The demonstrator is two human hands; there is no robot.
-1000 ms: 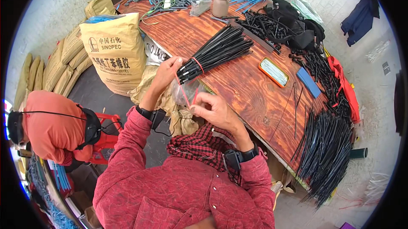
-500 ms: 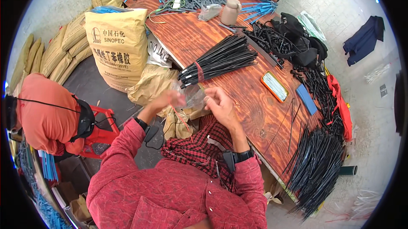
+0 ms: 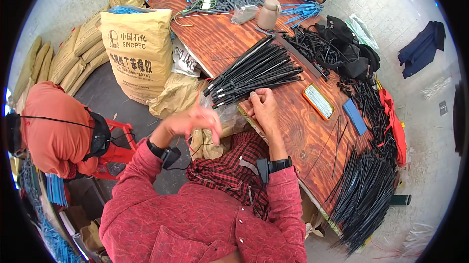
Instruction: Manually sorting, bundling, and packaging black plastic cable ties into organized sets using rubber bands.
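A bundle of thin black strips (image 3: pixel 256 70), white bands near their near ends, lies fanned out on the wooden table near its left edge. My left hand (image 3: pixel 193 120) hangs off that edge, smeared by motion. A thin red strip (image 3: pixel 200 98) shows above and below it and seems held in it. My right hand (image 3: pixel 264 111) is at the table edge beside the bundle's near end, fingers curled together; what they hold, if anything, is hidden. Crumpled clear plastic (image 3: pixel 233 115) hangs below the bundle, between my hands.
An orange-rimmed tray (image 3: pixel 318 101) of pale sticks and a blue block (image 3: pixel 354 117) lie to the right. More black strips (image 3: pixel 364 199) overhang the right edge. A beige jug (image 3: pixel 268 14) stands farther off. A large paper sack (image 3: pixel 137 53) and a seated person (image 3: pixel 58 126) are at left.
The red strip around the bundle no longer shows there, and the strips lie more spread. My left hand has turned, fingers now rightward. My right hand has moved up and right toward the bundle.
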